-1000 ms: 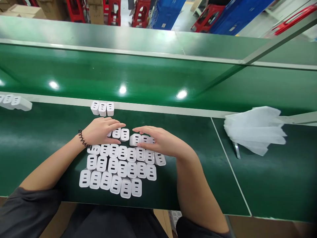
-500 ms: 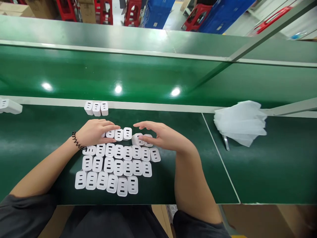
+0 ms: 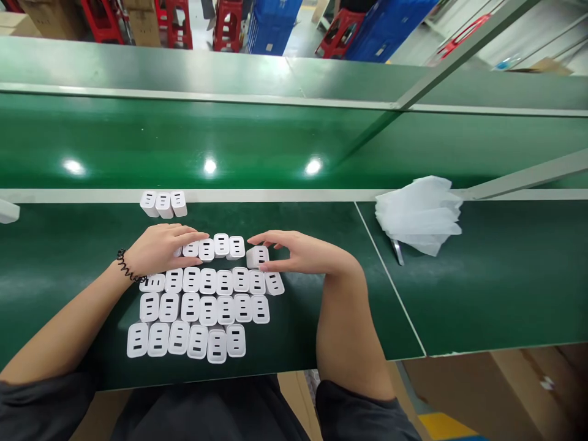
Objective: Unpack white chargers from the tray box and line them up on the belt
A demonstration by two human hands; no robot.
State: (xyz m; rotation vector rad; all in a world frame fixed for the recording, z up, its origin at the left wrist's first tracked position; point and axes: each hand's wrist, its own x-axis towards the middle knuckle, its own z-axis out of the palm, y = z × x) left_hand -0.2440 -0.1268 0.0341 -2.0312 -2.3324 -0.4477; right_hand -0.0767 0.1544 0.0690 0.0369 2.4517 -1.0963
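Note:
Several white charger blocks [image 3: 207, 311] stand in rows on the green table, their slotted port faces upward. My left hand [image 3: 160, 250] curls round the left end of the farthest row, fingers behind and thumb in front of the white chargers [image 3: 206, 249] there. Part of that end is hidden under the palm. To the right of this row, slightly apart and leaning, is another white charger [image 3: 257, 256]. My right hand [image 3: 298, 252] has it between the fingers and thumb, the thumb overlapping its lower right corner.
Three more chargers [image 3: 163, 204] stand by the pale rail at the back, and a white block [image 3: 8, 211] shows at the left edge. Thin white sheets [image 3: 420, 214] lie at the right over a metal piece [image 3: 397, 252]. A metal post [image 3: 528, 174] slants at far right.
The farthest row has gained a charger at its right end; one leaning charger shows beside it instead of two. My right hand has closed round that one. The whole view has shifted and tilted.

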